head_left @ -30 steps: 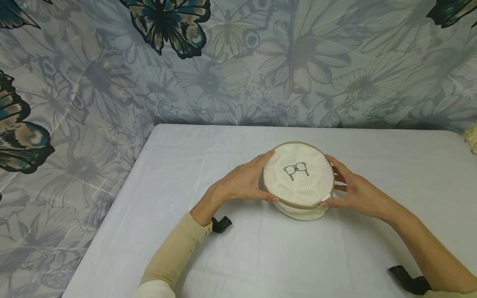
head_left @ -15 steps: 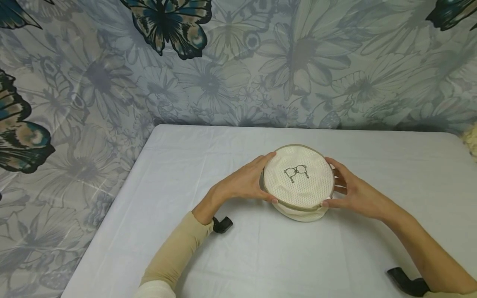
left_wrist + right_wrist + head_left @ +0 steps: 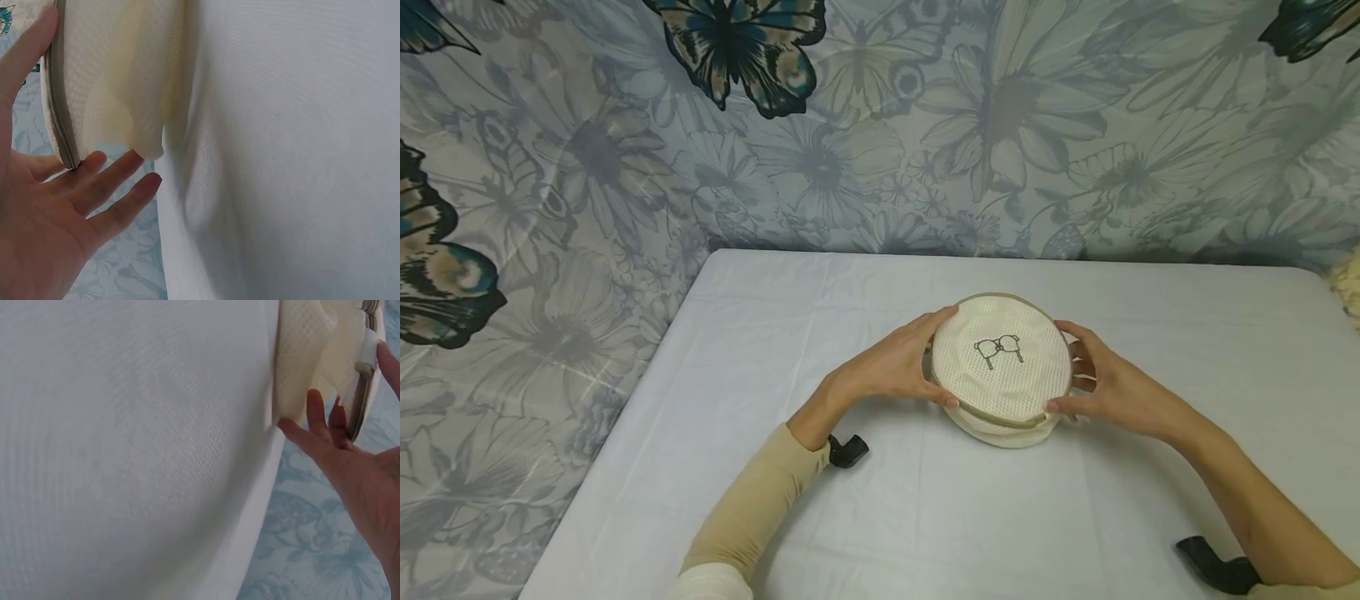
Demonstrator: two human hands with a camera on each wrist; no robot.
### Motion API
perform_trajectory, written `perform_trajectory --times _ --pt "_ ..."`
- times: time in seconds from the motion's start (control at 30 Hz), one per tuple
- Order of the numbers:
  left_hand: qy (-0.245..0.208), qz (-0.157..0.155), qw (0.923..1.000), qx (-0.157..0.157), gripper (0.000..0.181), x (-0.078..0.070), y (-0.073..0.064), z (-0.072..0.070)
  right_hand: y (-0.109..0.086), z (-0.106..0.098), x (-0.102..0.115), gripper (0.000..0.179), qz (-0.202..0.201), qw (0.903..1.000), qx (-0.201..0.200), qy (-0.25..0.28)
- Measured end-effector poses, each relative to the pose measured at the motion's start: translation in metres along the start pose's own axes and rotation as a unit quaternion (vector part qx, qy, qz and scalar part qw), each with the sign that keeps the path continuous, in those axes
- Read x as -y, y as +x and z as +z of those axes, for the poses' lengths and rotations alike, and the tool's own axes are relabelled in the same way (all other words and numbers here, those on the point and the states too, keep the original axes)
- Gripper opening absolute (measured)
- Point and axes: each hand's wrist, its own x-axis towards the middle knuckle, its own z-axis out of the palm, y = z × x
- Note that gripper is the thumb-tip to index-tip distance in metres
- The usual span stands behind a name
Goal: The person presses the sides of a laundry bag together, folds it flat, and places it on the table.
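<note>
A round cream mesh laundry bag (image 3: 1000, 383) with a small bra drawing on its lid stands on the white table. A beige zipper band (image 3: 55, 94) runs round its upper rim. My left hand (image 3: 898, 358) holds the rim from the left, thumb at the front edge; in the left wrist view the other fingers spread along the mesh side. On the opposite side my right hand (image 3: 1105, 375) holds the rim between thumb and fingers. A white zipper pull (image 3: 370, 350) shows by the right thumb in the right wrist view. The bag's far side is hidden.
A white cloth covers the table (image 3: 820, 533). Behind it and to the left hangs a grey floral curtain (image 3: 850, 167) with dark butterflies. Black curved mounts (image 3: 848, 452) sit at both wrists. Something pale yellow and fluffy (image 3: 1348, 279) shows at the right edge.
The bag's lid has sunk slightly and tipped a little toward me, both hands moving with it. The white zipper pull has gone out of sight on top of the rim near the right thumb.
</note>
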Motion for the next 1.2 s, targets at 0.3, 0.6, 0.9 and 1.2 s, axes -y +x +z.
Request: perform_trajectory --times 0.3,0.6,0.9,1.2 --pt "-0.039 -0.012 0.9991 0.0 0.127 0.003 -0.002 -0.003 0.003 -0.002 0.0 0.108 0.008 0.9999 -0.005 0.004" --pt "-0.016 -0.013 0.9998 0.006 0.127 0.004 -0.004 -0.002 0.004 -0.003 -0.001 0.097 0.029 0.9991 -0.007 0.03" --pt "0.02 0.005 0.9996 0.021 0.128 0.006 -0.004 0.002 0.003 -0.003 -0.005 0.083 0.058 0.9976 -0.011 0.036" --pt "0.037 0.013 0.9987 0.031 0.126 0.006 -0.003 0.007 0.001 -0.001 -0.009 0.08 0.07 0.9965 -0.014 0.044"
